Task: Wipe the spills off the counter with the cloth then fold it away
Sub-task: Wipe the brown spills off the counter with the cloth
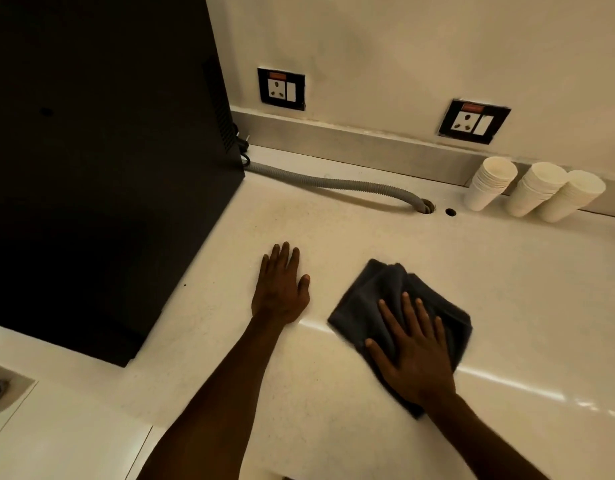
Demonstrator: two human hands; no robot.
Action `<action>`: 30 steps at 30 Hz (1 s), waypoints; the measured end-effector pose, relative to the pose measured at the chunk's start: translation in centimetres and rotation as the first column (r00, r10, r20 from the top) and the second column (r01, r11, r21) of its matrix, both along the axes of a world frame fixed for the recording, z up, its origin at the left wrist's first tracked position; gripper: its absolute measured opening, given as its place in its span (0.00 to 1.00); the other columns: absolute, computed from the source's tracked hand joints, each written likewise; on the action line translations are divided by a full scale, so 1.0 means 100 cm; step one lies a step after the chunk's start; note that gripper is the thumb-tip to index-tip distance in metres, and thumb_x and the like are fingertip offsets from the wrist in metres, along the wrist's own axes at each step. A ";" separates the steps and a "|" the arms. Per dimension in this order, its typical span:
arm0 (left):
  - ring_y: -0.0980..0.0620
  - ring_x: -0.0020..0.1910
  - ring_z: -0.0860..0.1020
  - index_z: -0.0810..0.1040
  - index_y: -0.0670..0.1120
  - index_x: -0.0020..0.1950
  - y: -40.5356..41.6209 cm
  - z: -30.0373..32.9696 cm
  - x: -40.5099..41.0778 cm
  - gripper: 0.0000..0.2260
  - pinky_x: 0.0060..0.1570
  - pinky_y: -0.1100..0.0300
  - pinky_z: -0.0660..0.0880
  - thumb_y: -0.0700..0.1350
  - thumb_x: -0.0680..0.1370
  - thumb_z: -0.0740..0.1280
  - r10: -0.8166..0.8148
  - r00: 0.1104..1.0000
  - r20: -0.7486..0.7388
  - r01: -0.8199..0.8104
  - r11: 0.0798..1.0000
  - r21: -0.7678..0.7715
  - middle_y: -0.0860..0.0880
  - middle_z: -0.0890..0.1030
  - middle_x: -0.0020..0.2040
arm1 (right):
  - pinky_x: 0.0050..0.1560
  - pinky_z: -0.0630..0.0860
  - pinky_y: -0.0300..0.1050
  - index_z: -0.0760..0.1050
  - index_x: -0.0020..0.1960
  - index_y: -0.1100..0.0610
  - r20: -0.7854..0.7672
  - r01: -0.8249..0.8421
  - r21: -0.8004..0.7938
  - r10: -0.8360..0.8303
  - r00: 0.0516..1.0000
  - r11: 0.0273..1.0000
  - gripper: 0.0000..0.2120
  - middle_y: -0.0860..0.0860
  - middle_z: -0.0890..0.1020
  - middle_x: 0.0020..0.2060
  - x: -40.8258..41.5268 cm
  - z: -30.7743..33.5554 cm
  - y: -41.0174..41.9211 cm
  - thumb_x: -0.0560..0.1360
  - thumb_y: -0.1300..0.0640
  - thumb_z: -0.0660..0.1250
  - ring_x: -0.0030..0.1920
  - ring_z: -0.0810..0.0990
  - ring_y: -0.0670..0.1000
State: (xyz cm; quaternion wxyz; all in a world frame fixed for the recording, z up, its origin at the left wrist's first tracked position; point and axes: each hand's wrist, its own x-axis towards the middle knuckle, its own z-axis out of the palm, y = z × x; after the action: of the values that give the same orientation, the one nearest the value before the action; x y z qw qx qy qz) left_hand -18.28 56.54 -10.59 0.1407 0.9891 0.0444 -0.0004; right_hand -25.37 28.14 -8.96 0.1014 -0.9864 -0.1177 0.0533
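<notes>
The right hand (411, 355) presses flat, fingers spread, on the dark cloth (385, 296), which extends far-left from it; the left hand (281, 287) lies flat on the counter (507, 289), just left.

L hand (281, 289) flat; R hand (411, 355) flat (fingers spread).

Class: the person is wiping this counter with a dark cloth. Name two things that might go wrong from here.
1. The right hand presses the cloth flat; a wide sweep might topple the paper cup stacks.
2. Wiping toward the back may push liquid into the counter hole beside the grey hose.
</notes>
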 end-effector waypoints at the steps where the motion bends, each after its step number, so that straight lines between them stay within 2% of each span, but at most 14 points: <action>1: 0.46 0.82 0.44 0.48 0.48 0.81 -0.001 0.001 0.000 0.31 0.80 0.47 0.45 0.57 0.82 0.52 0.003 1.000 -0.004 -0.003 1.000 -0.001 0.45 0.47 0.83 | 0.78 0.43 0.66 0.40 0.80 0.39 -0.008 0.016 0.004 -0.016 1.000 1.000 0.38 0.51 0.44 0.82 -0.012 0.002 0.008 0.75 0.24 0.43 0.81 0.41 0.57; 3: 0.46 0.82 0.45 0.48 0.48 0.81 -0.001 0.003 0.000 0.30 0.80 0.47 0.45 0.57 0.82 0.52 0.002 1.000 -0.010 -0.002 1.000 -0.005 0.45 0.48 0.83 | 0.78 0.40 0.65 0.40 0.80 0.39 -0.030 0.001 0.012 -0.001 1.000 1.000 0.40 0.51 0.42 0.82 -0.033 0.005 0.032 0.75 0.23 0.45 0.81 0.39 0.57; 5: 0.46 0.81 0.44 0.48 0.48 0.81 -0.001 0.004 -0.001 0.30 0.80 0.47 0.44 0.57 0.82 0.53 -0.005 1.000 -0.019 0.005 1.000 -0.011 0.45 0.47 0.83 | 0.78 0.37 0.64 0.36 0.79 0.37 -0.068 -0.086 0.018 0.087 0.994 0.996 0.40 0.50 0.37 0.81 -0.045 0.006 0.054 0.73 0.22 0.43 0.80 0.35 0.56; 8: 0.47 0.81 0.43 0.48 0.48 0.81 0.002 0.007 -0.001 0.30 0.80 0.49 0.42 0.56 0.83 0.53 -0.012 0.999 -0.030 0.011 0.999 -0.041 0.45 0.46 0.83 | 0.78 0.42 0.66 0.37 0.79 0.36 -0.074 -0.208 0.049 0.211 0.975 0.977 0.40 0.48 0.38 0.81 -0.039 0.005 0.061 0.74 0.22 0.44 0.80 0.34 0.54; 10: 0.47 0.81 0.43 0.49 0.48 0.81 0.003 0.009 -0.002 0.30 0.80 0.50 0.41 0.56 0.83 0.54 -0.017 0.999 -0.032 0.015 0.998 -0.058 0.46 0.47 0.83 | 0.78 0.45 0.66 0.39 0.80 0.37 -0.044 -0.189 0.042 0.191 0.981 0.981 0.40 0.49 0.41 0.82 -0.024 0.004 0.060 0.74 0.22 0.45 0.81 0.37 0.55; 13: 0.47 0.82 0.45 0.50 0.48 0.81 0.003 0.010 -0.001 0.30 0.80 0.51 0.42 0.55 0.83 0.55 -0.011 1.000 -0.029 0.010 0.998 -0.056 0.46 0.48 0.83 | 0.78 0.43 0.66 0.44 0.81 0.39 -0.018 -0.029 0.043 0.030 0.999 0.999 0.39 0.52 0.45 0.82 0.004 0.005 0.074 0.75 0.24 0.45 0.81 0.41 0.58; 15: 0.47 0.82 0.46 0.51 0.48 0.81 0.002 0.011 -0.001 0.29 0.80 0.51 0.42 0.55 0.83 0.56 -0.008 1.000 -0.019 0.007 0.998 -0.065 0.45 0.50 0.83 | 0.78 0.42 0.66 0.44 0.81 0.40 -0.026 -0.004 0.046 0.006 1.000 0.999 0.38 0.53 0.46 0.82 0.010 0.005 0.083 0.76 0.25 0.45 0.81 0.42 0.58; 18: 0.47 0.82 0.47 0.52 0.48 0.81 0.004 0.011 -0.002 0.29 0.80 0.51 0.43 0.55 0.83 0.56 -0.011 1.000 -0.021 0.010 0.998 -0.064 0.45 0.50 0.82 | 0.78 0.44 0.67 0.41 0.80 0.39 -0.037 -0.127 0.063 0.129 0.991 0.990 0.37 0.52 0.44 0.82 -0.015 0.003 0.074 0.77 0.25 0.45 0.81 0.40 0.57; 20: 0.47 0.82 0.46 0.51 0.48 0.81 0.004 0.009 -0.001 0.29 0.80 0.51 0.43 0.55 0.83 0.55 -0.013 1.000 -0.013 0.012 0.999 -0.051 0.45 0.50 0.82 | 0.78 0.42 0.66 0.38 0.79 0.37 -0.061 -0.203 0.072 0.207 0.976 0.977 0.37 0.50 0.41 0.82 -0.037 0.004 0.058 0.76 0.25 0.44 0.81 0.36 0.56; 23: 0.46 0.82 0.47 0.50 0.47 0.81 0.006 0.003 -0.003 0.29 0.80 0.50 0.43 0.55 0.83 0.54 -0.024 1.000 0.009 0.024 0.999 -0.035 0.44 0.50 0.82 | 0.79 0.40 0.64 0.37 0.79 0.35 -0.079 -0.236 0.047 0.239 0.968 0.971 0.37 0.47 0.37 0.81 -0.061 0.006 0.027 0.76 0.24 0.45 0.80 0.33 0.53; 26: 0.46 0.81 0.48 0.51 0.47 0.81 0.007 0.000 -0.005 0.30 0.80 0.49 0.44 0.56 0.82 0.52 -0.038 0.999 0.037 0.039 0.999 -0.031 0.44 0.51 0.82 | 0.79 0.44 0.63 0.41 0.80 0.36 -0.028 -0.118 0.046 0.120 0.992 0.992 0.37 0.49 0.43 0.82 -0.069 0.007 -0.014 0.76 0.25 0.48 0.81 0.38 0.53; 28: 0.46 0.81 0.48 0.51 0.46 0.81 0.008 -0.001 -0.005 0.31 0.80 0.48 0.44 0.58 0.81 0.49 -0.052 0.998 0.040 0.053 0.998 -0.025 0.44 0.51 0.82 | 0.78 0.49 0.64 0.45 0.80 0.37 0.027 0.026 0.010 -0.026 0.999 1.000 0.37 0.51 0.49 0.82 -0.065 0.007 -0.045 0.76 0.25 0.48 0.82 0.44 0.55; 30: 0.46 0.82 0.47 0.50 0.47 0.81 0.008 -0.003 -0.004 0.31 0.80 0.48 0.44 0.58 0.81 0.49 -0.058 0.998 0.038 0.059 0.998 -0.026 0.44 0.50 0.82 | 0.78 0.51 0.64 0.45 0.80 0.37 0.046 0.174 -0.014 -0.173 0.984 0.985 0.38 0.52 0.51 0.82 -0.052 0.007 -0.072 0.75 0.24 0.47 0.81 0.48 0.56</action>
State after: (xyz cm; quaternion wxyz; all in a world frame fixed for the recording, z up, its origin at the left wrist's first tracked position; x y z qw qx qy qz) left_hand -18.67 57.30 -10.88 0.1549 0.9878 0.0130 0.0131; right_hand -30.56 20.90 -8.31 0.0941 -0.9947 -0.0330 0.0231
